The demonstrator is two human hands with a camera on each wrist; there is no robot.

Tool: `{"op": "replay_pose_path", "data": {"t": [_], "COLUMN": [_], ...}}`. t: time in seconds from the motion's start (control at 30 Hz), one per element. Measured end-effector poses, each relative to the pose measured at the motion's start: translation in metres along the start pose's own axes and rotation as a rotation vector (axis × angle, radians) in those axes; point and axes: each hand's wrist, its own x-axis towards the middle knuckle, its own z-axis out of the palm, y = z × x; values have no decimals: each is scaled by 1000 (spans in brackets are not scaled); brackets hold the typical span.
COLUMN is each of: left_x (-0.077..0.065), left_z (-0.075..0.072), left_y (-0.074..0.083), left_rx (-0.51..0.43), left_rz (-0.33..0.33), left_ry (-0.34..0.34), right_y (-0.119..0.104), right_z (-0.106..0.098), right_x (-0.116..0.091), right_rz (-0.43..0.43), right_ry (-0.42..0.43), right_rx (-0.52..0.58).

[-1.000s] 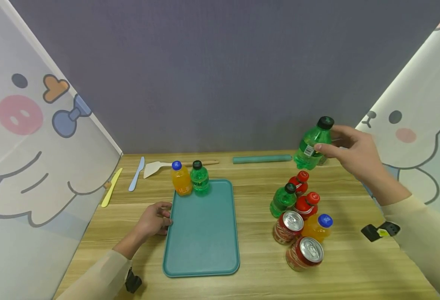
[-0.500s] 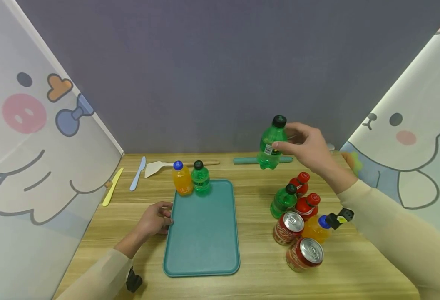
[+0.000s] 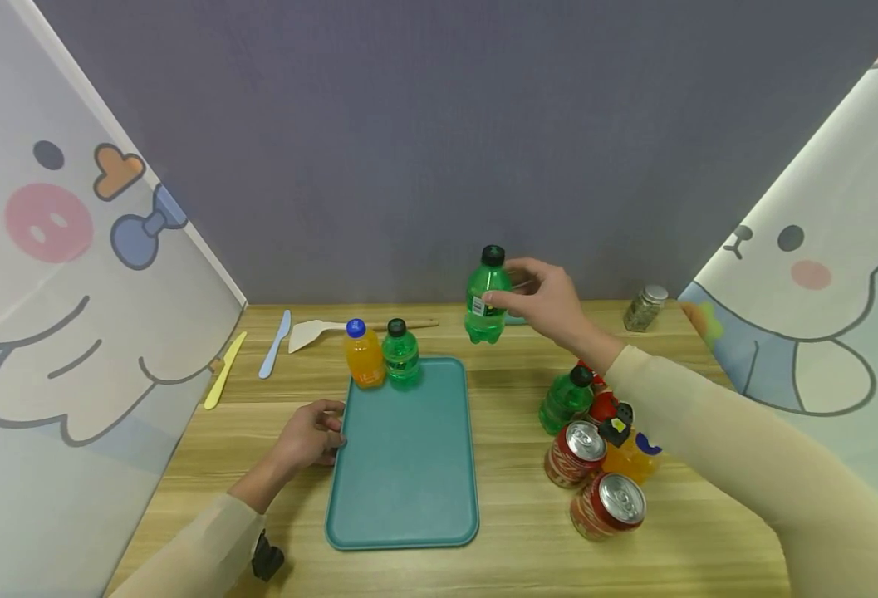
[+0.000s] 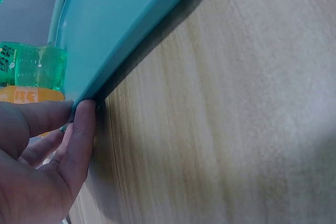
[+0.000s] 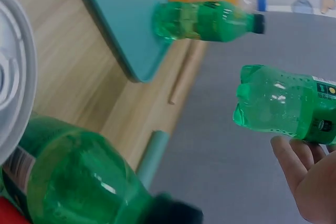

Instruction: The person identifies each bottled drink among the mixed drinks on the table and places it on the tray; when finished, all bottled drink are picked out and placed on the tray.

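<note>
My right hand (image 3: 546, 299) grips a green soda bottle (image 3: 486, 303) with a black cap and holds it upright in the air, past the tray's far right corner. The right wrist view has that bottle (image 5: 286, 100) at its right edge, with the fingers against its label. My left hand (image 3: 311, 436) pinches the left rim of the teal tray (image 3: 404, 465) between thumb and fingers, as the left wrist view shows at the tray's edge (image 4: 131, 40). At the tray's far left corner stand an orange drink bottle (image 3: 364, 357) with a blue cap and another green bottle (image 3: 401, 353).
Right of the tray cluster a green bottle (image 3: 566, 400), two cola cans (image 3: 575, 455), an orange bottle (image 3: 625, 458) and red-capped bottles, partly behind my right sleeve. Along the back lie a spatula (image 3: 315, 332) and a teal rod, mostly hidden. A spice jar (image 3: 644, 309) stands far right; two knives (image 3: 274, 345) lie left.
My right hand has carried the green bottle leftward from above the right-hand group toward the tray, and the spice jar has come into full view. My left hand has stayed at the tray rim.
</note>
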Motion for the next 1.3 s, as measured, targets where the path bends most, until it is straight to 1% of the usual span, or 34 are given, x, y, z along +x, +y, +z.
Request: {"op": "replay_pose_path", "data": {"t": [0.1, 0.27, 0.57, 0.77, 1.0, 1.3], "left_x": [1, 3, 5, 4, 3, 3], "left_z": [0, 0, -1, -1, -1, -1], "left_y": [0, -2, -5, -4, -3, -3], "left_rx": [1, -4, -22, -14, -13, -19], "left_rz": [-5, -13, -16, -15, -10, -11], "left_ry": [6, 12, 8, 7, 1, -5], "right_y": [1, 5, 13, 19, 25, 34], "right_z": [13, 34, 74, 97, 110, 117], "right_x": [3, 8, 12, 11, 9, 6], "right_rz": [8, 11, 25, 82, 107, 136], "right_ry": [0, -27, -86, -69, -65, -95], "right_rx": [-54, -72, -63, -54, -57, -86]}}
